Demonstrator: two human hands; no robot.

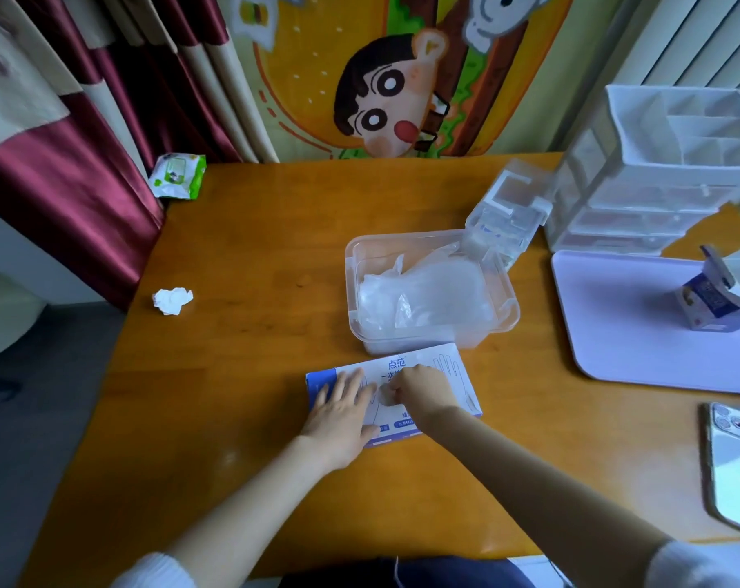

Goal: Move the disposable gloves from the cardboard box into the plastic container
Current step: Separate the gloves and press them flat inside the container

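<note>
Cardboard glove box (444, 362) lies just before the clear plastic container (514, 309), which already holds a heap of gloves (427, 290). On it the left hand (343, 413) presses flat, fingers straight; the right hand (419, 392) pinches a glove tuft (386, 396) at the opening. Best, I judge: pin the box firmly and draw upward slowly, lest a wad follow.

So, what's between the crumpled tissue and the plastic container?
Nothing: bare table separates the crumpled tissue and the plastic container, per the head view.

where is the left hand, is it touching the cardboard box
Touching. The head view shows the left hand pressed flat, fingers straight, on top of the cardboard box, while the right hand pinches a glove.
</note>
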